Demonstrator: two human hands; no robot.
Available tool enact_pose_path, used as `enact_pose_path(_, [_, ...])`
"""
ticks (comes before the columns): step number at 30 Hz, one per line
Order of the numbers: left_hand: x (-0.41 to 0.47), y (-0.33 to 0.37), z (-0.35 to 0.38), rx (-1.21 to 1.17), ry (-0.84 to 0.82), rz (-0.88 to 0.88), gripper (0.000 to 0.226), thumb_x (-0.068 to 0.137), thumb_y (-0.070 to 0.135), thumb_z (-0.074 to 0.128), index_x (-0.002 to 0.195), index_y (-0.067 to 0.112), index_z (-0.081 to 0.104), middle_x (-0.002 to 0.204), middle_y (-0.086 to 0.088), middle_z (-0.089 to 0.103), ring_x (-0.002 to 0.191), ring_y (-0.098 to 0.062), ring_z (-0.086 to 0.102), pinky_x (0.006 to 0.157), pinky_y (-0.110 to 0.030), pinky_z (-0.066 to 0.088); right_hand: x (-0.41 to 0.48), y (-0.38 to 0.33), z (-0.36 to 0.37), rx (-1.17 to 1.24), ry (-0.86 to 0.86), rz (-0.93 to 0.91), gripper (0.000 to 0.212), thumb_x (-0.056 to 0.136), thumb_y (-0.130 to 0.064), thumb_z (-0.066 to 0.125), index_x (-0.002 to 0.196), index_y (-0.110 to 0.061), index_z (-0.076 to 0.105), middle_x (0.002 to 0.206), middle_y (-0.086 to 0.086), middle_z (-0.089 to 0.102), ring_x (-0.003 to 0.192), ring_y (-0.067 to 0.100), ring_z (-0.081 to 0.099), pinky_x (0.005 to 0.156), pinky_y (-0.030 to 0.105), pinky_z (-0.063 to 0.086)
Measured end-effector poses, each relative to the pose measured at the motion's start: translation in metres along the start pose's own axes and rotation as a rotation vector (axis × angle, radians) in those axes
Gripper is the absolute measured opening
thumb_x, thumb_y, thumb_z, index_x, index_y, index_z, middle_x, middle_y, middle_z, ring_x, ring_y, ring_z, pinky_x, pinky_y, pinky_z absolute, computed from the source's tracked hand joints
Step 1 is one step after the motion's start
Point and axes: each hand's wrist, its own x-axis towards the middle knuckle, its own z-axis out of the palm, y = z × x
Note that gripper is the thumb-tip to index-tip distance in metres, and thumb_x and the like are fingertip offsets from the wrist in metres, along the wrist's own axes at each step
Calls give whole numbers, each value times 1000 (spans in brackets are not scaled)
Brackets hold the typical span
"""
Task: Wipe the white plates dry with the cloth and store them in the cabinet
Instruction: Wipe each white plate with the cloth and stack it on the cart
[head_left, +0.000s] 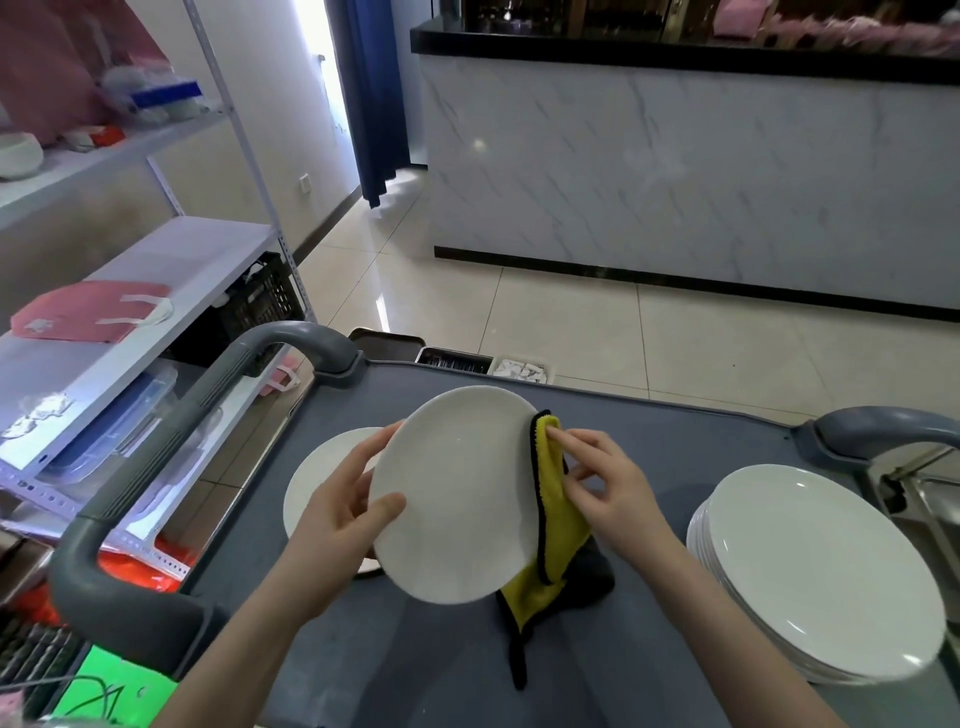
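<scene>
From the head camera, my left hand (343, 519) grips a white plate (457, 493) at its 9 o'clock rim, thumb on the face and fingers behind, holding it tilted up above the grey table (675, 457). My right hand (608, 488) pinches the yellow cloth (556, 509) against the plate's 3 o'clock rim. The cloth wraps that edge and its tail hangs down to the table at 5 o'clock.

A single plate (322, 473) lies flat on the table at 9 o'clock from the held one, partly hidden behind it and my left hand. A stack (815, 571) of plates sits well apart at 4 o'clock, by the table's right edge.

I judge the job to be in its early part. This plate is mid-wipe, the lone plate is probably a finished one set aside, and the stack looks like it is waiting its turn. I cannot pick out the cabinet here, so storing seems wholly left to do.
</scene>
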Motion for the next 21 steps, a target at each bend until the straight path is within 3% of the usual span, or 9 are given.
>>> enact_pose_path(3, [-3,0,3,44,-59,21,55,87,19,59,136,42,48,119,9,67,102,-16,66,66,-32,57,6,-4,-1,25,66,-3,60,80,0,66,125,-39,59,100,-17,61,74,11,53,70,16,45])
enact_pose_path(5, [-4,1,6,116,-78,51,53,88,22,58,135,45,48,122,10,66,107,-14,64,72,-30,58,10,-6,-1,-13,62,6,58,80,-8,69,118,-49,59,84,-19,60,78,8,49,70,11,39])
enact_pose_path(7, [-3,3,9,224,-72,123,51,89,22,56,134,45,49,129,13,62,115,-11,60,82,-21,53,12,-7,-4,-22,24,23,50,81,-12,70,107,-54,59,87,-26,62,91,2,51,77,10,37])
enact_pose_path(9, [0,5,11,336,-46,200,49,91,19,53,132,45,50,132,17,59,119,-7,57,86,-11,45,13,-7,-7,91,-31,58,41,84,-7,67,102,-44,65,97,-21,68,100,4,57,85,18,43])
enact_pose_path(11, [4,7,12,471,-21,260,49,91,17,51,130,47,50,129,24,58,117,-2,56,87,-7,40,13,-10,-9,213,-78,73,34,85,1,62,97,-29,69,93,-9,71,93,11,65,82,26,51])
enact_pose_path(13, [9,9,13,604,-9,312,54,91,16,49,129,54,46,123,32,58,111,7,55,88,-5,38,14,-13,-12,207,-89,56,34,86,5,60,93,-27,70,90,-8,72,89,12,67,79,25,52])
enact_pose_path(17, [19,11,21,778,-84,388,50,94,21,40,131,54,40,117,23,64,103,0,59,89,-22,45,18,-23,-11,56,-113,-46,37,83,4,63,93,-30,72,90,-20,71,90,-1,65,79,13,47])
enact_pose_path(19, [24,9,29,852,-99,444,42,94,30,33,131,50,39,109,13,69,96,-11,63,81,-33,49,19,-28,-4,-121,-123,-154,30,82,0,66,96,-25,74,91,-21,70,90,-2,64,79,12,46])
enact_pose_path(21, [30,7,37,919,-92,521,39,93,27,42,128,44,44,100,10,71,87,-15,65,69,-34,51,19,-28,0,-211,-125,-214,27,81,-4,68,98,-24,74,94,-17,71,89,-1,64,79,12,46])
